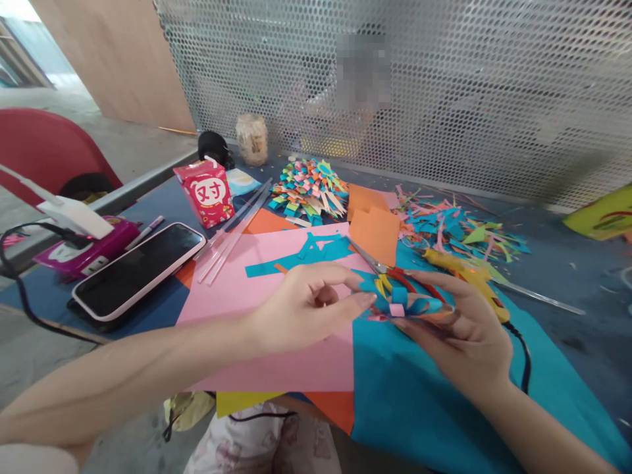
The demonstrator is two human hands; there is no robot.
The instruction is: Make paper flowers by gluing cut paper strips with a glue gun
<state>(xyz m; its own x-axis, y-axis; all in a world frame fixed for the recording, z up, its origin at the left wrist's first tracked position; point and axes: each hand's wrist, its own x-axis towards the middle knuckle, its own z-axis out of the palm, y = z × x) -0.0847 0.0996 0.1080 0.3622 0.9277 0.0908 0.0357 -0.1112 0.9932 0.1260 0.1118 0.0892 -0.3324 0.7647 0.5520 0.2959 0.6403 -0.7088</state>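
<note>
My right hand (469, 329) holds a small paper craft (402, 301) made of curled blue, pink and yellow strips, its fingers wrapped round the far side. On the craft's left edge, my left hand (316, 299) pinches a bit of blue paper between thumb and forefinger. Both hands are above a pink sheet (276, 355) and a blue sheet (405, 401). Just behind the craft lie red-handled scissors (372, 262), partly hidden. A yellow glue gun (467, 273) rests beyond my right hand. Cut blue strips (301, 253) are on the pink sheet.
Behind are a pile of looped paper pieces (311, 191), orange squares (375, 230) and loose paper scraps (454, 227). To the left are a phone (141, 270), a purple power strip (106, 247), a red carton (205, 191) and clear sticks (234, 240). A perforated metal screen (444, 99) borders the table.
</note>
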